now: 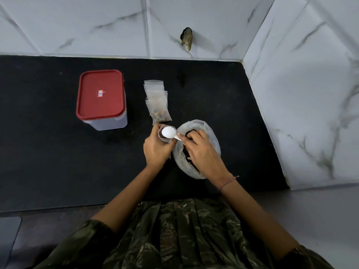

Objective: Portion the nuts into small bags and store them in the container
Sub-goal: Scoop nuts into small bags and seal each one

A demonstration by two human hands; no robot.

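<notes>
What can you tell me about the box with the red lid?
The container is a rectangular box with rounded corners, its body pale see-through plastic. A red lid sits closed on top, with a small label at its middle. It stands upright on the black countertop, left of the small bags and apart from them. The left hand and right hand are away from it; only the countertop touches it. Its inside cannot be seen.
</notes>
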